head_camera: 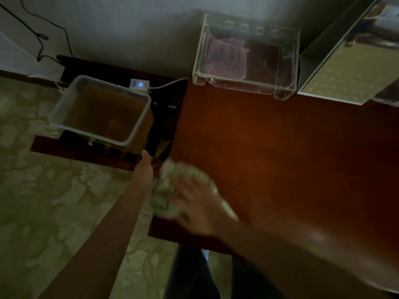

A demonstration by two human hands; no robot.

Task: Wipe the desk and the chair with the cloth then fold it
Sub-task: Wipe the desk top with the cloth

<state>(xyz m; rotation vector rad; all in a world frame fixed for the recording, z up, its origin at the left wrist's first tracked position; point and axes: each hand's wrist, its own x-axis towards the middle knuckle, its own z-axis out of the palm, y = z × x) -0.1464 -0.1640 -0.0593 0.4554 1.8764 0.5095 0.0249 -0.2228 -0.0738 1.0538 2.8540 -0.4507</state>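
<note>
Right forearm comes in from the lower right, dark trousers [190,277] below it, and leads to the right hand [194,203], which lies palm-down with fingers spread wide over the cloth [164,203]. It looks like a flat press rather than a grip, probably to keep the whole rag on the wood. Hand and cloth are motion-blurred, so likely mid-swipe. The pale cloth is bunched under and just left of that palm, at the desk's [280,147] near-left corner. Left hand [143,169] sits just beside the cloth at the desk's left edge with fingers pointing forward; it touches or nearly touches the rag, maybe catching it at the edge, but I cannot tell whether it pinches anything. Beyond the left hand a translucent plastic bin [64,108] rests on a dark wooden frame [64,147]. A power strip [140,84] with a blue light lies past that. Far ahead of the right hand a clear acrylic box [237,83] holds a pink cloth [226,59]. Patterned carpet [43,190] lies under the left arm. Judged stage: desk wiping; most of the desk lies to the right of the hand, and no chair can be made out for certain.
</note>
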